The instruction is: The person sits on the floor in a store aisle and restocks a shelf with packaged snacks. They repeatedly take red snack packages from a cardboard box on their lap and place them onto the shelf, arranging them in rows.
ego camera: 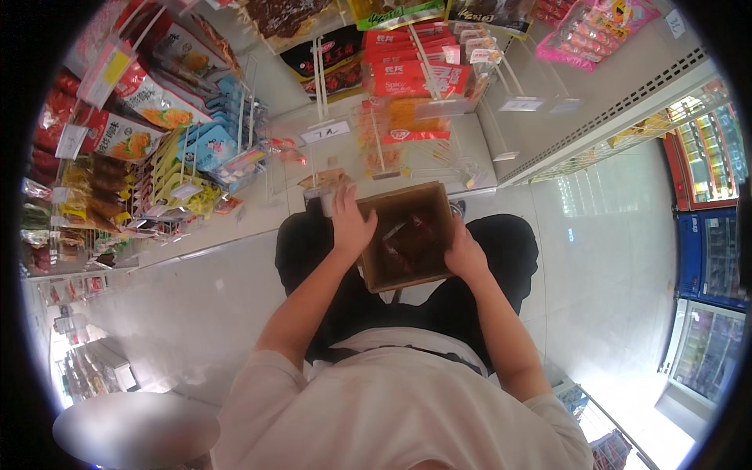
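Note:
An open cardboard box is between my knees, tilted a little. At its bottom lie clear-and-red plastic packets, dim in the shade. My left hand rests against the box's left rim, its fingers spread and reaching towards the shelf. On the right side wall, my right hand has hold of the box, its fingers partly hidden. Just beyond the box, an orange-brown packet lies at the shelf's front edge, and red-and-orange snack packets hang on a hook.
Hooks of snack bags line the display on the left. Clear price-tag holders stick out ahead on metal prongs. A perforated shelf panel runs off to the right. Drinks coolers stand along the far right, across the tiled floor.

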A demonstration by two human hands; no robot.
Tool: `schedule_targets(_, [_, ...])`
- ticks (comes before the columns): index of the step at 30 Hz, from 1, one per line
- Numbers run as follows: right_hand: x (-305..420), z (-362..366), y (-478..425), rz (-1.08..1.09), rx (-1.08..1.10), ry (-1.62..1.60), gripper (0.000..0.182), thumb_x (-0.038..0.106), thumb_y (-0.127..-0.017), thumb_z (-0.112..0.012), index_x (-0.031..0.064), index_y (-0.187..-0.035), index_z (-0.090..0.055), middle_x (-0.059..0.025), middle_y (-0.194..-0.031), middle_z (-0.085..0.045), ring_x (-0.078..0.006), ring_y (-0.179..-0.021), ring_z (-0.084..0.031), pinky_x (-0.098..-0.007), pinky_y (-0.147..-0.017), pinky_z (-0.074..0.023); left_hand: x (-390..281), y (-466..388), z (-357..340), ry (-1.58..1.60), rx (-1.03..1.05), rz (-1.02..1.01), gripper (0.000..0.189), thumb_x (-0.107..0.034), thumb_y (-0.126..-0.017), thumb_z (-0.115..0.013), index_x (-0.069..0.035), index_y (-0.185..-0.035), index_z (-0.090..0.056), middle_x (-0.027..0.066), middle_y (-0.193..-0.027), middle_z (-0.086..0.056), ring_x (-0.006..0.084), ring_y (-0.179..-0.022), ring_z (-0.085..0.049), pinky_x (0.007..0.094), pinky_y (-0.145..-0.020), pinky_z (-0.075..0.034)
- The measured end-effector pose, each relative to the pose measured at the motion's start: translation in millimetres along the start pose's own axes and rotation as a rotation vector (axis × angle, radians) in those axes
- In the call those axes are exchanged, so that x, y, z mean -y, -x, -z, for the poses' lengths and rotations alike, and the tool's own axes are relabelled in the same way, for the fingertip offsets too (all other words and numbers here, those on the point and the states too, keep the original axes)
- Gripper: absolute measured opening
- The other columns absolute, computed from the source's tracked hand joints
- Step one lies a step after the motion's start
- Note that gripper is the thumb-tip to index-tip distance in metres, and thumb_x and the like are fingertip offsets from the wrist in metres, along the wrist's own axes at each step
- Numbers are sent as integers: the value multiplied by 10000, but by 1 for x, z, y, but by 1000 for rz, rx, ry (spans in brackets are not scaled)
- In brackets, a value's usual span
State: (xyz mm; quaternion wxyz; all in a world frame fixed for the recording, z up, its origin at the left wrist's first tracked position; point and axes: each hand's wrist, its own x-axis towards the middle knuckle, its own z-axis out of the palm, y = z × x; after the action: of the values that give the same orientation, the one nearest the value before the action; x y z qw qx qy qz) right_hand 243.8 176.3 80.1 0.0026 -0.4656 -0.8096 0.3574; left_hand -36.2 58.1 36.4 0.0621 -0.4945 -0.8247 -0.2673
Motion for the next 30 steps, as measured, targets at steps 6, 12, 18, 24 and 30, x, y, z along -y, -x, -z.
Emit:
schedule_targets(6, [-4, -5, 23, 25, 29, 2, 809, 67, -873, -670, 51, -1607, -328, -307, -1399, -609, -501, -1199, -647, -558, -1013, -540, 7, 57, 13, 535, 561, 655, 756, -133, -919, -592, 11, -1584, -263, 407, -1240, -667, 559, -1165, -655, 558, -1020, -528])
schedule_targets(12, [43, 3, 35, 401, -324, 122, 567, 48, -867, -692, 24, -1414, -543, -257, -1380, -590, -450, -1269, -567, -512, -1121, -468, -11, 60, 22, 435, 678, 383, 817, -124, -922, -533, -67, -1668, -204, 372, -1181, -698, 547, -1136, -665, 576, -986, -531])
schedule_targets(18, [73, -38, -15, 246, -70, 90, 594, 132, -870, -762, -11, -1411, -564, -237, -1412, -618, -481, -1321, -557, -534, -1105, -493, -39, 41, 77, 450, 659, 296, 891, -116, -907, -547, -73, -1707, -157, 349, -1067, -723, 533, -1048, -699, 570, -958, -555])
schedule_targets(24, [35, -80, -58, 213, -331, -21, 542, 202, -925, -766, 3, -1404, -610, -254, -1421, -634, -458, -1346, -579, -518, -1144, -476, -47, 64, 120, 485, 598, 186, 906, -116, -891, -575, -42, -1697, -167, 359, -979, -713, 537, -937, -706, 590, -887, -571])
schedule_targets(30, [-30, -124, -61, 143, -186, 188, 347, 219, -1023, -638, 48, -1318, -703, -254, -1398, -670, -421, -1345, -615, -492, -1145, -481, -58, 62, 149, 459, 620, 185, 887, -131, -892, -597, -54, -1686, -208, 354, -984, -706, 545, -938, -697, 598, -867, -573])
